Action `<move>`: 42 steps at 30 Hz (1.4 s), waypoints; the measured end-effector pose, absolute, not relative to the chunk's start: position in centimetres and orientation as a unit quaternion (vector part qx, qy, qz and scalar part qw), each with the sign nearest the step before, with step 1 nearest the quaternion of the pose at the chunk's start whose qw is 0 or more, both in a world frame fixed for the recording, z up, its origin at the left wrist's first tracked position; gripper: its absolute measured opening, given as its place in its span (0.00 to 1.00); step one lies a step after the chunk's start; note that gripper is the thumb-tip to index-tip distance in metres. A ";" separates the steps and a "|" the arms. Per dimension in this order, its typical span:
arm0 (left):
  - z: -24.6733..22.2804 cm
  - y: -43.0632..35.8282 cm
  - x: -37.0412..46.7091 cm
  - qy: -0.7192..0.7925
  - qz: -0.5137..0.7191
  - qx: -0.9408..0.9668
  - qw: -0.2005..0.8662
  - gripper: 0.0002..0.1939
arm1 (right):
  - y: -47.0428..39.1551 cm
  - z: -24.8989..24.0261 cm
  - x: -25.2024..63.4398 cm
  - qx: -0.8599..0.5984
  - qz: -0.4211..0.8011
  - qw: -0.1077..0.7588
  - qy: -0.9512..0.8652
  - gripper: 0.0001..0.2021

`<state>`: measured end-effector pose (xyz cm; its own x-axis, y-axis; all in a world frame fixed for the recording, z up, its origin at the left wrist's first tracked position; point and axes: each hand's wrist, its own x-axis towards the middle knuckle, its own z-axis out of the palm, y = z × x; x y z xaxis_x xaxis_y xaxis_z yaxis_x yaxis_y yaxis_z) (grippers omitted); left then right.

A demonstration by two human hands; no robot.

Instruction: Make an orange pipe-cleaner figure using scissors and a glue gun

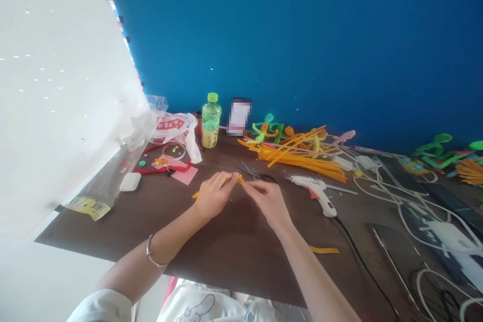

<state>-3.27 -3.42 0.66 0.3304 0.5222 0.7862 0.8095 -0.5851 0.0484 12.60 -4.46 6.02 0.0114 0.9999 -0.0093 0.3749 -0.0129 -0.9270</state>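
Note:
My left hand [216, 195] is closed in a pinch on a short, bunched orange pipe cleaner [240, 178] above the middle of the table. From the other side my right hand [267, 202] meets it, thumb and fingertips pressed together at the pipe cleaner's lower right end. Its exact shape is partly hidden by the fingers. Another bit of orange pipe cleaner [195, 194] shows just left of my left hand. Just beyond both hands lie scissors [251, 171], and a white hot glue gun [315, 191] rests to the right.
A bundle of orange pipe cleaners [305, 161] lies at the back, near a green-capped bottle [211, 123] and a propped phone [239, 116]. Plastic bags [173, 128] and a white case [130, 181] are at left. White cables [400, 201] and a dark phone [396, 251] crowd the right.

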 end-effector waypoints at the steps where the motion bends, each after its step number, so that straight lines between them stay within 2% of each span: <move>1: 0.7 -3.4 -3.2 -0.419 -0.401 -0.794 0.179 0.17 | -4.5 6.0 12.7 -0.589 0.391 0.398 -0.585 0.13; 23: 1.0 -3.6 -3.4 -0.410 -0.382 -0.805 0.195 0.18 | -4.2 6.4 12.1 -0.603 0.391 0.393 -0.574 0.15; 28: 0.9 -3.6 -3.4 -0.410 -0.389 -0.802 0.191 0.20 | -4.0 5.9 11.8 -0.598 0.411 0.420 -0.545 0.15; 35: 0.6 -3.4 -3.1 -0.426 -0.410 -0.785 0.186 0.19 | -4.1 4.7 11.3 -0.577 0.502 0.451 -0.459 0.18; 42: 0.3 -3.3 -2.6 -0.449 -0.445 -0.763 0.132 0.15 | -4.5 4.5 10.6 -0.589 0.459 0.473 -0.468 0.14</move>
